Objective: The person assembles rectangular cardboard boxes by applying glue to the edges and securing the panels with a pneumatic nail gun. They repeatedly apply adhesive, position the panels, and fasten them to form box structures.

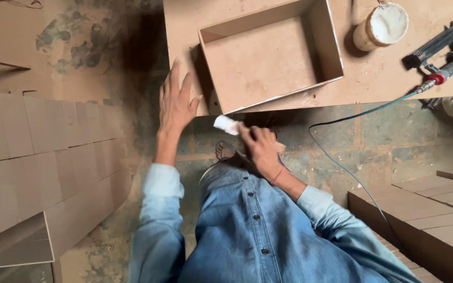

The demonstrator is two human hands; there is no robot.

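My right hand [262,152] pinches a small white cloth-like wad [227,124], soft and light, I think. My left hand [176,102] is spread wide, empty. The open brown fibreboard box [327,39], stiff and light, sits at one o'clock; grab its wall.
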